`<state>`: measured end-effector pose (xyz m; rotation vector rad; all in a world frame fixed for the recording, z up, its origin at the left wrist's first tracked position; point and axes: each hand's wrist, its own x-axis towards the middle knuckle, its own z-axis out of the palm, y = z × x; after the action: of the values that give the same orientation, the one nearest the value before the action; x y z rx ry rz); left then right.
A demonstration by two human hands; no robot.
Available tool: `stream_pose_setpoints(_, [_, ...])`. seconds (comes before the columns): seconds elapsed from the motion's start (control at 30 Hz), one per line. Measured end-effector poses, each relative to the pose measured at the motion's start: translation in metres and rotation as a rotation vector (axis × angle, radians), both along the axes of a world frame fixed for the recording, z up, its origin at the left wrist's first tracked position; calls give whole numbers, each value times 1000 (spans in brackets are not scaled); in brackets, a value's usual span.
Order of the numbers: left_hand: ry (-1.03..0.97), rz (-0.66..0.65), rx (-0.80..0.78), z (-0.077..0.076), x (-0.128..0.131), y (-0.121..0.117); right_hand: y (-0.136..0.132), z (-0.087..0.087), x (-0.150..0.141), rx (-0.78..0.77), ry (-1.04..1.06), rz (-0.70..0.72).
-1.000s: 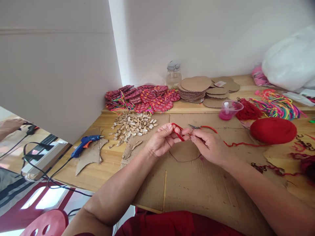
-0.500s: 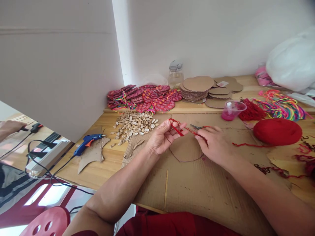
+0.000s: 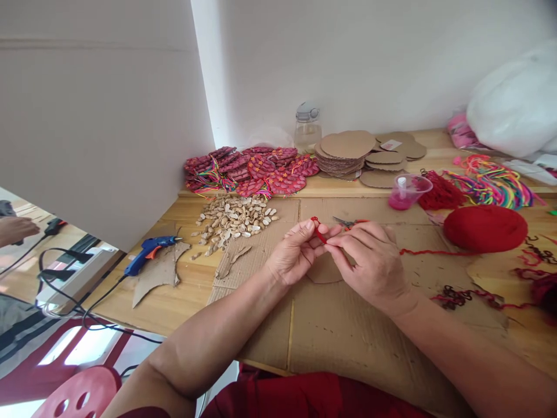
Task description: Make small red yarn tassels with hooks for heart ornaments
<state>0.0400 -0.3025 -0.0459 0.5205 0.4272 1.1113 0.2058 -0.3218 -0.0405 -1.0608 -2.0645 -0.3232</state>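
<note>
Red yarn (image 3: 319,233) runs in a small looped bunch between my two hands, above the cardboard mat (image 3: 335,325). My left hand (image 3: 296,249) pinches it between thumb and fingers, palm turned up. From the other side my right hand (image 3: 369,261) closes on the lower end of the yarn with its fingertips. Just behind my right hand lie scissors (image 3: 346,223), their handles partly covered by it. A strand trails from near my right hand to the red yarn ball (image 3: 485,229) at the right.
Peanut shells (image 3: 237,220) lie in a heap left of the mat. A blue glue gun (image 3: 150,254) rests on torn cardboard. Behind are decorated red pieces (image 3: 278,171), stacked cardboard shapes (image 3: 348,145), a bottle (image 3: 308,128) and a plastic cup (image 3: 402,197). Another person's hand (image 3: 17,229) shows far left.
My right hand has come in closer to my left and now pinches the yarn. The loop between the hands has drawn together. The view has shifted slightly.
</note>
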Motion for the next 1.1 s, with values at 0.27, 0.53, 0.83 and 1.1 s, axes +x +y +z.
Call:
stream_pose_setpoints(0.27, [-9,24,25,2,-4,5,5,4,5,-243,276,76])
stream_pose_setpoints(0.53, [39,-1,-3,1,2,-1,-2,-5,-8,-281,321,94])
stream_pose_setpoints(0.83, [68,1,-7,4,-1,2,1,-2,1,-443,406,145])
stream_pose_setpoints(1.1, [61,-106,40,12,-8,0,22,-10,16,-822,689,280])
